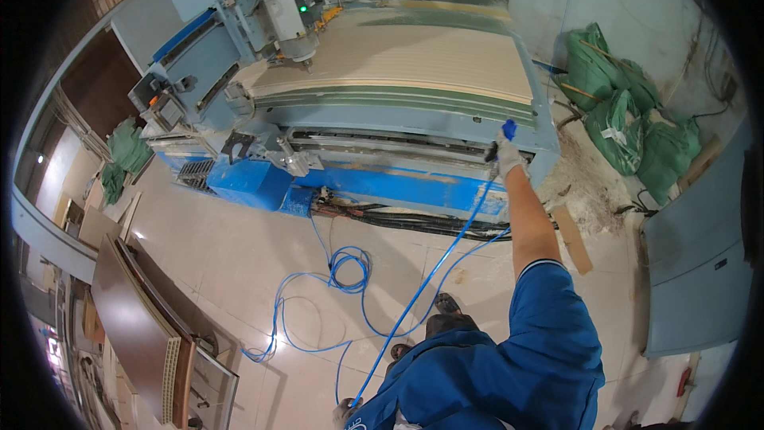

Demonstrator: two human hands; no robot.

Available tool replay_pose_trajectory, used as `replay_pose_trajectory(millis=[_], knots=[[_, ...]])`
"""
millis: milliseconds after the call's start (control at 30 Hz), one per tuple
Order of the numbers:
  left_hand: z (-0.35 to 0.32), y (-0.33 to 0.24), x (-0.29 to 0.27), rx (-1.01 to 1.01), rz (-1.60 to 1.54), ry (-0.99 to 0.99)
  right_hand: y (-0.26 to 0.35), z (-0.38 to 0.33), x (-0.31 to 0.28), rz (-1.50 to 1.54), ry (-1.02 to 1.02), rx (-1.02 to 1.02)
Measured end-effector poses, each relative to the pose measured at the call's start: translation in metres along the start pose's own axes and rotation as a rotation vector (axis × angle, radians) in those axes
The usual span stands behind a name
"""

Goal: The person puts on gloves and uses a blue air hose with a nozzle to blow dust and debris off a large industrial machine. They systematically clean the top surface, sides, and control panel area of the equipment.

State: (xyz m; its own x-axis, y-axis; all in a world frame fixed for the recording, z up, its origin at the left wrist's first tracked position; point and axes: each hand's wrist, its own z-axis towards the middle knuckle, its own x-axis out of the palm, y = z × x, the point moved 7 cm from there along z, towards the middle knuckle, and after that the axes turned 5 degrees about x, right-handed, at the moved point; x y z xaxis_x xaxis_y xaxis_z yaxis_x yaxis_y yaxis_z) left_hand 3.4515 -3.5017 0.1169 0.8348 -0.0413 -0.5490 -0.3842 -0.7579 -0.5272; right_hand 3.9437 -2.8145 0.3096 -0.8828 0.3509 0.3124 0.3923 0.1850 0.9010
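Observation:
My right hand (509, 159), in a pale glove, reaches out to the machine's front right edge. It is closed on an air blow gun (491, 152) with black and blue parts showing; the fingers cover much of it. From the gun a blue air hose (434, 272) runs taut down to my left hand (348, 408). That hand is at the lower edge, partly cut off, and appears closed round the hose. More hose (350, 267) lies in loose loops on the tiled floor. Before me stands a CNC router (446, 126) carrying a grooved, pale board (414, 52).
The spindle head (285, 20) stands over the board's left part. Green sacks (617, 123) and a sawdust heap (593, 183) lie at the right, beside a grey-blue cabinet (700, 263). Brown panels (135, 326) lean at the left. Black cables (398, 219) run along the machine's base.

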Motion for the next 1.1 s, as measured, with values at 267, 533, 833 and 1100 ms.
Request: replay_pose_trajectory(millis=[267,533,833,1100], knots=[[0.014,-0.110,0.035,-0.010,0.128,0.070,0.105,0.093,-0.130,-0.352,-0.274,-0.100],[0.001,-0.253,0.032,0.141,0.126,-0.155,0.141,0.149,-0.175,-0.206,-0.105,-0.056],[0.007,-0.271,0.064,0.112,0.184,-0.025,0.110,0.129,-0.233,-0.283,-0.073,0.030],[-0.013,-0.294,0.086,0.159,0.288,-0.125,0.103,0.154,-0.252,-0.280,0.041,0.132]])
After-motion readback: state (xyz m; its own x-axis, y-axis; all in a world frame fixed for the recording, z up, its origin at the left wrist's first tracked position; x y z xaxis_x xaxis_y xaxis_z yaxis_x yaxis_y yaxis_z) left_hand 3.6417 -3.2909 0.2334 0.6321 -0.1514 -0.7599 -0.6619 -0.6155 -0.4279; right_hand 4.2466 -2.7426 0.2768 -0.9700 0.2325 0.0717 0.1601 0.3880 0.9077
